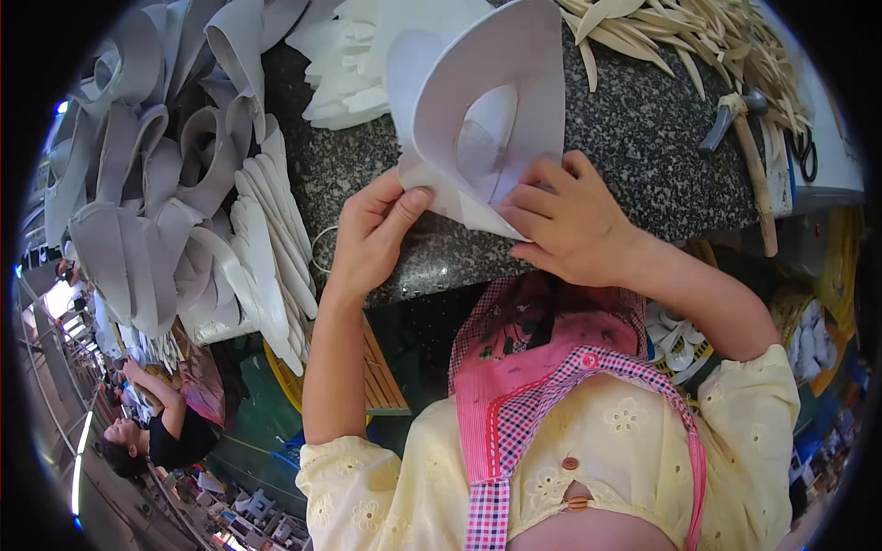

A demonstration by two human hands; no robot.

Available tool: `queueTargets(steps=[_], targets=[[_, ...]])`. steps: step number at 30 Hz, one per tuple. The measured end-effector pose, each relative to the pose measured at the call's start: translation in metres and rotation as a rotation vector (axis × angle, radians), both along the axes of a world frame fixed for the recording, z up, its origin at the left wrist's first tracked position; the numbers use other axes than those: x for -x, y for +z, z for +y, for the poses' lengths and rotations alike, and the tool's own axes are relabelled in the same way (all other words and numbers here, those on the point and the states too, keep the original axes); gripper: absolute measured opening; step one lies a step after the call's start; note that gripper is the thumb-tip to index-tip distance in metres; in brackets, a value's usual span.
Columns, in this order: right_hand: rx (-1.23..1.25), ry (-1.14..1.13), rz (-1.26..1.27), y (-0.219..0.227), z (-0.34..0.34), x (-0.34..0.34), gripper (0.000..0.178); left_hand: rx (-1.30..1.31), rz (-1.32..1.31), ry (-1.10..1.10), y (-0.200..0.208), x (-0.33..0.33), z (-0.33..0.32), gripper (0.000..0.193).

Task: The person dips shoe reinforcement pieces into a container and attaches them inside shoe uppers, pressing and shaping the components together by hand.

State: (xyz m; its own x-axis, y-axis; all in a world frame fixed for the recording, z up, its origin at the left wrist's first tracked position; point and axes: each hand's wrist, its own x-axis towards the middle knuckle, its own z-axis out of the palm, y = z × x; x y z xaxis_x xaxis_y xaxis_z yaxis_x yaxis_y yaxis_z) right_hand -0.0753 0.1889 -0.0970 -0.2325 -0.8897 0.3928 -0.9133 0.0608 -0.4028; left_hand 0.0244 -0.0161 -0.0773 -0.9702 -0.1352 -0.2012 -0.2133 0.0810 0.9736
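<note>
A white, curved piece that looks like a shoe upper stands folded over the near part of the stone worktop, with an opening in its middle. My left hand pinches its lower left edge between thumb and fingers. At the lower right edge, my right hand has its fingers bent and closed on the same piece, some of them reaching into the fold. The right fingertips are partly hidden behind the material. Behind the piece lies a stack of flat white pieces.
Many curved grey-white pieces crowd the left side. Cream strips are heaped at the far right, near a hammer and black scissors. Speckled granite forms the worktop. Another person works at the left.
</note>
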Motion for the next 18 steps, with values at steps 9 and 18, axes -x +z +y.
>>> queueTargets(steps=[9, 18], targets=[[-0.016, -0.144, -0.045, 0.012, -0.01, -0.009, 0.017, 0.571, 0.284, 0.356, 0.031, -0.032, 0.0, 0.035], [0.082, -0.373, -0.647, -0.007, 0.01, -0.011, 0.028, 1.001, 0.105, 0.779, 0.025, -0.183, -0.05, 0.027]])
